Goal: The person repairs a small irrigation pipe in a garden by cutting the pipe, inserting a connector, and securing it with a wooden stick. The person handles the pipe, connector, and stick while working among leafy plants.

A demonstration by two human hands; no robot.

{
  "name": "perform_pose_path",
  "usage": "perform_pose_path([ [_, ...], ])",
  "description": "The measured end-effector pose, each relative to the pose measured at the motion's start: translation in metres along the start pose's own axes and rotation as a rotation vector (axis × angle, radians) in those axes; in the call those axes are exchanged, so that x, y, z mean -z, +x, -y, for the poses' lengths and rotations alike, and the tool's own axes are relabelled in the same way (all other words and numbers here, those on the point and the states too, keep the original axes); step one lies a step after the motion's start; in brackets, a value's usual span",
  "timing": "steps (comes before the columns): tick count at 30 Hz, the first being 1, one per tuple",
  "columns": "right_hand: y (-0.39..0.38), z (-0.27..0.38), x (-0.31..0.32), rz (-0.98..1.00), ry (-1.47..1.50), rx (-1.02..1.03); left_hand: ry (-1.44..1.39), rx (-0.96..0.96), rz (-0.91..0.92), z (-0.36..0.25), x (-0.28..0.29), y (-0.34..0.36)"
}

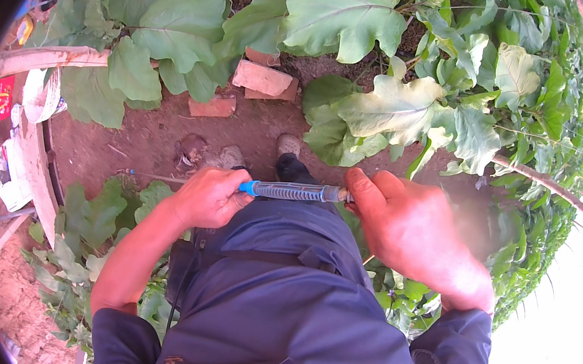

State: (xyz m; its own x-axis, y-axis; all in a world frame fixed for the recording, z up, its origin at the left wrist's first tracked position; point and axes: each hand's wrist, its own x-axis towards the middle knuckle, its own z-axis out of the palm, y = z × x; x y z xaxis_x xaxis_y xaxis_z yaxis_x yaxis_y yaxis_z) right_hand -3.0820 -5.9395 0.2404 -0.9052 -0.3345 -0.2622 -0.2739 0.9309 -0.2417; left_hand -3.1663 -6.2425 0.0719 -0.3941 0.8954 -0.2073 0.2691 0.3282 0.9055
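Observation:
Held level across my waist is what looks like a spray wand: its ribbed, spring-like middle [290, 191] is blue and grey, with a bright blue collar at the left end. My left hand [211, 197] is closed around it by that collar. A thin rod [161, 178] runs out leftward beyond this fist to a small blue tip. At the other end, my right hand [407, 222] pinches the brass-coloured fitting [341, 195] between thumb and fingers; its fingertips are partly hidden. Blurred, pale mist or haze shows beside the right wrist.
Broad-leaved plants [348, 14] rise ahead and along the right. Bricks [264, 78] lie on the bare soil [160, 122] before my shoes [289, 144]. Wooden poles [51, 61] and a board [35, 165] edge the left, near white bags and a red packet [2, 99].

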Motion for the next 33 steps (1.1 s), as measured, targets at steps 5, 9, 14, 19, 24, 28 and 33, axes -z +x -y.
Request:
perform_pose_path([
  [5,0.002,0.006,0.005,0.059,-0.049,0.008,-0.119,0.057,-0.007,-0.019,-0.008,0.008],
  [9,0.002,0.015,0.005,0.056,0.001,-0.049,-0.262,0.045,-0.192,-0.046,-0.017,0.019],
  [14,0.004,0.022,0.005,0.036,-0.031,-0.048,-0.148,-0.077,-0.452,-0.076,-0.034,0.037],
  [19,0.005,0.027,0.008,0.041,-0.084,-0.027,-0.061,-0.084,-0.582,-0.093,-0.041,0.043],
  [24,0.006,0.035,0.010,0.059,-0.139,0.007,-0.023,-0.086,-0.618,-0.100,-0.043,0.043],
  [28,0.008,0.039,0.008,0.046,-0.141,0.021,-0.008,-0.094,-0.644,-0.099,-0.043,0.042],
  [33,0.008,0.044,0.010,0.050,-0.119,-0.008,0.004,-0.124,-0.661,-0.099,-0.038,0.041],
])
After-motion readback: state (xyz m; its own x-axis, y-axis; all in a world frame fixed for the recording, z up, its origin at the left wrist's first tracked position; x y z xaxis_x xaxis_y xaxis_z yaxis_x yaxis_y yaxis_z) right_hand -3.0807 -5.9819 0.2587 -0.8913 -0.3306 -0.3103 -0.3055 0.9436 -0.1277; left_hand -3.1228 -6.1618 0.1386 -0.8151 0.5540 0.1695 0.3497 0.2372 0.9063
